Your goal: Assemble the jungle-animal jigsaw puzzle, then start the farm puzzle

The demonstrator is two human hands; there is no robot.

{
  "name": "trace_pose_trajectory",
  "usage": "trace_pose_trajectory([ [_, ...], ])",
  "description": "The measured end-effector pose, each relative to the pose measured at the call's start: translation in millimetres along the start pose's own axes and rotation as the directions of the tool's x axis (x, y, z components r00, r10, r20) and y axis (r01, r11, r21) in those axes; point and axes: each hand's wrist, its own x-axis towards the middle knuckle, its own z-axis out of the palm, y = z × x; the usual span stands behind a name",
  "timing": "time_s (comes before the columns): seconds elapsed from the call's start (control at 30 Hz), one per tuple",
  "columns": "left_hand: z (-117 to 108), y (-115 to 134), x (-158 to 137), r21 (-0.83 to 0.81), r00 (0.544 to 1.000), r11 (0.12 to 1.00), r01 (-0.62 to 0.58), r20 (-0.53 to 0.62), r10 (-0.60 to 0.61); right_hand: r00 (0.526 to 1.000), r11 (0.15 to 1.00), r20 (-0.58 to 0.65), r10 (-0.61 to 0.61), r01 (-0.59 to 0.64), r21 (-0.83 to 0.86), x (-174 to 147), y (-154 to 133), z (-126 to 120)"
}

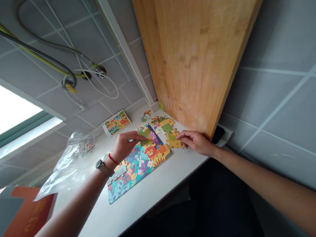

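A colourful animal jigsaw puzzle (141, 172) lies on the white table, with a lion and a rabbit showing in its joined part. Over its far edge, my left hand (125, 148) pinches a green puzzle piece (147, 142) between thumb and fingers. My right hand (196, 142) is at the right of the puzzle, its thumb and fingertips closed on the edge of a yellow puzzle piece (173, 140). Behind that hand's fingertips, loose pieces (166, 128) lie in an overlapping heap. Part of the puzzle is hidden by my left hand and wrist.
A picture card (116, 123) rests near the wall, and a few pieces (145, 115) lie beyond the puzzle. At the left are a clear plastic bag (69, 160) and an orange box (25, 220). A wooden board (196, 47) stands upright behind my right hand; cables (56, 50) hang along the tiled wall.
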Motion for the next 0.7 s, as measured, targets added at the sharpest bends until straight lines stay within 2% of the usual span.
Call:
trace_pose_trajectory([
  [0.13, 17.8, 40.4, -25.6, -0.116, 0.997, 0.993, 0.018, 0.079, -0.009, 0.992, 0.995, 0.077, -0.096, 0.097, -0.011, -9.5, -12.3, 18.5],
  [0.23, 20.0, 54.7, -31.4, -0.142, 0.989, 0.99, 0.019, 0.147, 0.002, 0.978, 0.985, 0.122, -0.168, 0.172, -0.023, -16.5, -25.0, 28.9],
  [0.4, 13.0, 56.9, -36.8, -0.152, 0.983, 0.984, 0.089, 0.17, -0.063, 0.984, 0.986, 0.067, -0.166, 0.167, -0.012, -18.2, -31.4, 30.2],
  [0.53, 11.5, 58.3, -39.0, -0.162, 0.97, 0.977, 0.141, 0.222, -0.103, 0.98, 0.982, 0.068, -0.186, 0.188, -0.021, -17.0, -31.5, 29.1],
  [0.7, 15.1, 56.2, -38.8, -0.269, 0.925, 0.901, 0.34, 0.268, -0.27, 0.962, 0.955, 0.081, -0.262, 0.27, -0.118, -18.3, -38.9, 26.6],
])
